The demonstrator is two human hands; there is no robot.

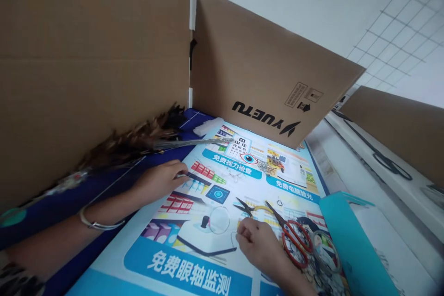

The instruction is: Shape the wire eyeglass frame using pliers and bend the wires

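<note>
Red-handled scissors [297, 239] just beside the curled right hand [255, 237], thin wire [233, 238] against it, yellow-handled pliers [262, 209] beyond, left hand [167, 176] loosely curled at the edge of a poster [133, 236], both grips impossible to tell

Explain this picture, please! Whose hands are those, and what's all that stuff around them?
These are a person's own bare hands, no machine. A camera worn on that person's head looks forward and down at them. A bright poster lies below. The left hand is by its left edge; I can't see anything in it. The right hand is curled beside a thin loop, maybe pinching it. Near it lie pliers and scissors. Feathers are on the left; cardboard stands behind.
</note>
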